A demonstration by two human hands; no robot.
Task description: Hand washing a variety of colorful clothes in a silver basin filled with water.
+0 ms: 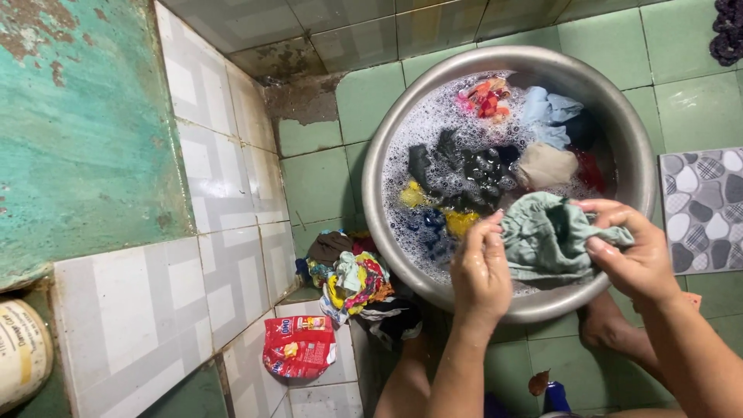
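Observation:
Both my hands grip a wet grey-green cloth (546, 236) over the near side of a large round metal basin (642, 186). My left hand (480, 271) pinches the cloth's left edge. My right hand (631, 248) clutches its right end. The basin holds soapy, foamy water (433, 116) and several soaking clothes: dark ones in the middle, a pale blue one (546, 112) and a beige one (546, 164) at the back, an orange-red piece (487, 97) near the far rim.
A heap of colourful clothes (352, 279) lies on the green tiled floor left of the basin. A red detergent packet (298, 346) rests on a low tiled ledge. A patterned mat (704, 209) lies at right. My bare foot (607, 325) is under the basin's near rim.

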